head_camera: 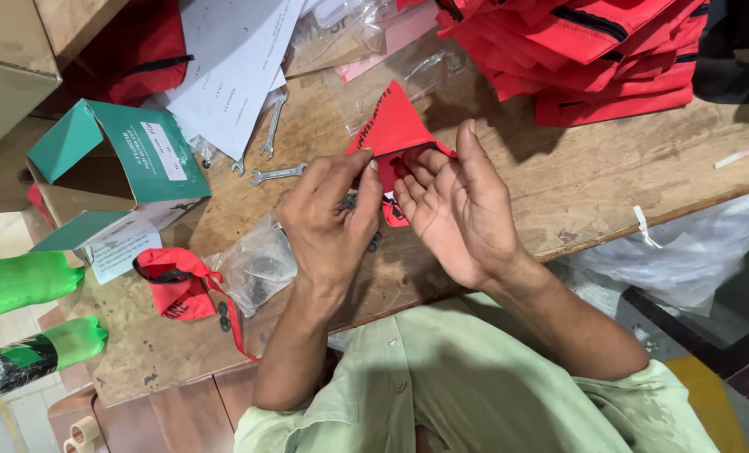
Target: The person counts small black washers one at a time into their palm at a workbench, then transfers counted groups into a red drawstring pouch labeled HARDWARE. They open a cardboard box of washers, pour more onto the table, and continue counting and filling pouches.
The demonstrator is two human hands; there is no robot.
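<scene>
A small red fabric pouch with a black trim lies on the wooden table in the middle of the head view. My left hand pinches its open edge from the left, with small dark parts under the fingers. My right hand is cupped palm-up against the pouch's mouth, fingers inside its opening. Small dark washers lie on the table just below the hands.
A stack of red pouches fills the back right. Two wrenches and white papers lie at the back. An open green box, another red pouch, a clear plastic bag and green bottles sit left.
</scene>
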